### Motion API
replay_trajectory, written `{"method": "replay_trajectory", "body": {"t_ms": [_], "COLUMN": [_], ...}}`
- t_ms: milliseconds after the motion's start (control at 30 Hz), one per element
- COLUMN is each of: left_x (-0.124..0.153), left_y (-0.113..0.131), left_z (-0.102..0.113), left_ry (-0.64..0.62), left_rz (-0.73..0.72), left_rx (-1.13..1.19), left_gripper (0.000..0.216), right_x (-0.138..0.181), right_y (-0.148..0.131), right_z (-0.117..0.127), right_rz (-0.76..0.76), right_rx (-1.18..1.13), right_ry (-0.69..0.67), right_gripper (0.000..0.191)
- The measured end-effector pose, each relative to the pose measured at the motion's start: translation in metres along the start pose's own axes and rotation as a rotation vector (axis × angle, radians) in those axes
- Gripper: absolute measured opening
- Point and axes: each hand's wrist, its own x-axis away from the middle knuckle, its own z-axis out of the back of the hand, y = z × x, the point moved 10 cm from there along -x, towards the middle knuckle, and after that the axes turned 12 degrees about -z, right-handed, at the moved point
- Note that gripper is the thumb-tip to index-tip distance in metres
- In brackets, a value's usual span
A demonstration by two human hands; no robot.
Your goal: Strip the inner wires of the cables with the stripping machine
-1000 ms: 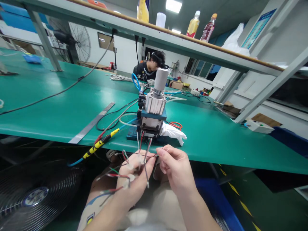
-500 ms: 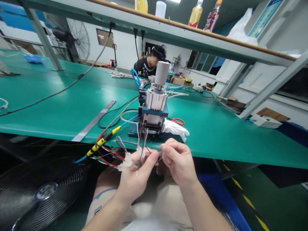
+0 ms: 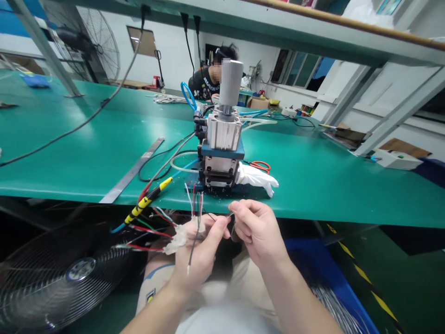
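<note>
Between thumb and fingers, my left hand (image 3: 198, 246) grips a wire harness whose whitish translucent part (image 3: 176, 239) lies across the fingers. Red, white, black and green wires (image 3: 149, 230) fan out from it to the left and upward. My right hand (image 3: 255, 227) is closed in a pinch on the end of a thin dark wire (image 3: 229, 215), close to the left fingertips. Just beyond both hands, a pneumatic press (image 3: 224, 134) with a grey cylinder on top stands upright on the green bench. The wire tips near its base look apart from it.
A steel ruler (image 3: 134, 171) and a yellow-black taped cable (image 3: 148, 200) lie left of the press. To its right are a white glove (image 3: 257, 177) and orange-handled scissors (image 3: 260, 165). A floor fan (image 3: 79, 273) stands lower left; a blue bin (image 3: 333, 287) holds cables. A person (image 3: 208, 79) sits opposite.
The view has tilted down and shifted a little. The loose wires in my left hand have swung, with one dark wire now hanging over the hand. Both hands keep their pinch.
</note>
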Motion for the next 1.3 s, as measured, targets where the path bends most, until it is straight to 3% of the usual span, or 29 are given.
{"method": "replay_trajectory", "body": {"t_ms": [267, 467, 600, 733, 1000, 1167, 1300], "left_x": [0.004, -0.001, -0.002, 0.001, 0.002, -0.003, -0.007], "left_y": [-0.027, -0.024, -0.024, -0.025, -0.027, -0.017, -0.015], "left_z": [0.001, -0.001, -0.001, 0.004, 0.009, 0.006, 0.009], "left_ry": [0.106, 0.111, 0.094, 0.084, -0.003, -0.077, -0.072], "left_rz": [0.162, 0.159, 0.135, 0.094, 0.054, -0.001, -0.031], "left_rx": [0.189, 0.271, 0.190, 0.079, -0.046, -0.050, -0.080], "left_gripper": [0.030, 0.028, 0.028, 0.026, 0.024, 0.022, 0.020], "right_x": [-0.008, -0.008, -0.010, -0.010, -0.021, -0.025, -0.029], "right_y": [0.010, 0.022, 0.015, 0.001, 0.007, 0.010, 0.014], "right_z": [-0.002, -0.005, -0.006, -0.006, -0.005, -0.001, -0.005], "right_rz": [-0.046, -0.085, 0.006, 0.090, -0.049, -0.076, -0.106], "right_rx": [-0.014, -0.014, 0.088, 0.161, 0.119, 0.111, 0.123], "right_ry": [-0.057, -0.094, -0.068, -0.045, -0.087, -0.042, -0.052], "right_gripper": [0.028, 0.024, 0.019, 0.027, 0.022, 0.026, 0.026]}}
